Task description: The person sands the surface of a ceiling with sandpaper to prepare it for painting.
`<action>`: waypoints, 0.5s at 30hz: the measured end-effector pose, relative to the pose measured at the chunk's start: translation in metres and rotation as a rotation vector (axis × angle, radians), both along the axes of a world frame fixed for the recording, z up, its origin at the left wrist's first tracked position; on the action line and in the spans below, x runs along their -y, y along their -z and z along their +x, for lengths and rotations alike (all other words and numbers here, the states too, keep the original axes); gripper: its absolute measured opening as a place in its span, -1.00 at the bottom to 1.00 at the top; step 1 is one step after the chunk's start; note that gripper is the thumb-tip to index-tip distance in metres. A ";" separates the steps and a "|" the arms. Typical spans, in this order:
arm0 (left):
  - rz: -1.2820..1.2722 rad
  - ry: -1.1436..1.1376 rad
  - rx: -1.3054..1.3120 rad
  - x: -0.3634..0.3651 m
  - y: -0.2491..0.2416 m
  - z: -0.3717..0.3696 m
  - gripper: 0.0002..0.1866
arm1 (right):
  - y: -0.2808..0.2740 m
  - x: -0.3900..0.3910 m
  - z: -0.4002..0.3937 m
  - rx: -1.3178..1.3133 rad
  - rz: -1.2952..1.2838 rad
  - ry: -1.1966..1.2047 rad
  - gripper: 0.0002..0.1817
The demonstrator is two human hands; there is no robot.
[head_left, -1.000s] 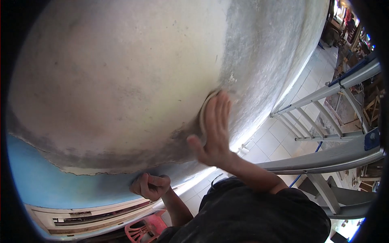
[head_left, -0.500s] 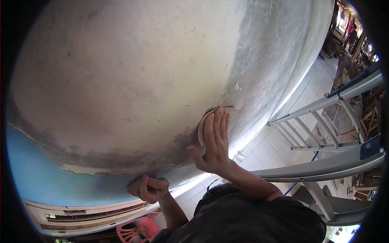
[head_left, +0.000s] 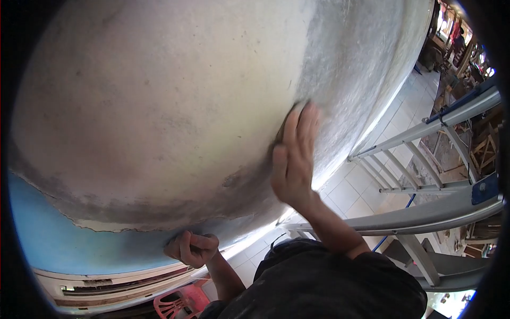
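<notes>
A large curved wall (head_left: 175, 95), pale cream with grey rubbed patches, fills most of the view. My right hand (head_left: 297, 154) lies on its lower right part, fingers together and stretched upward, blurred a little by motion. Under those fingers it presses a piece of sandpaper (head_left: 280, 133), of which just a dark edge shows at the left. Lower down, my left hand (head_left: 192, 249) is curled into a loose fist against the blue-painted strip (head_left: 106, 247). Its palm is hidden, so whether it holds anything cannot be seen. A ragged edge separates the blue paint from the cream coat.
On the right, an aluminium ladder (head_left: 393, 222) stands close to my right arm. White floor tiles (head_left: 348, 194) show below the wall. A pink plastic chair (head_left: 183, 302) is at the bottom left. Wood scraps (head_left: 481, 154) lie beyond the ladder.
My right hand has slid up and to the right along the wall with the sandpaper, whose pale rounded edge showed more before. My left hand has hardly moved.
</notes>
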State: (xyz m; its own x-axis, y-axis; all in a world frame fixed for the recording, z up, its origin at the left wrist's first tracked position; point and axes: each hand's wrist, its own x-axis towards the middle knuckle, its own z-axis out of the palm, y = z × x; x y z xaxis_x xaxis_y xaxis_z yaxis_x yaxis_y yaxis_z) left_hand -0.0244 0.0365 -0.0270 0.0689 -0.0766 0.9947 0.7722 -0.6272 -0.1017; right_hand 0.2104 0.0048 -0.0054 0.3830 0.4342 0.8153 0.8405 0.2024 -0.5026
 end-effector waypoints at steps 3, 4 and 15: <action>0.005 0.000 0.003 0.000 -0.001 0.001 -0.90 | -0.022 0.000 0.003 -0.027 0.021 0.043 -0.46; 0.007 0.001 -0.001 0.000 -0.001 0.000 -0.90 | -0.014 0.001 -0.005 -0.037 0.018 -0.006 -0.46; 0.018 -0.005 0.014 -0.002 0.003 0.000 -0.90 | -0.003 0.001 -0.008 0.015 0.026 -0.025 -0.43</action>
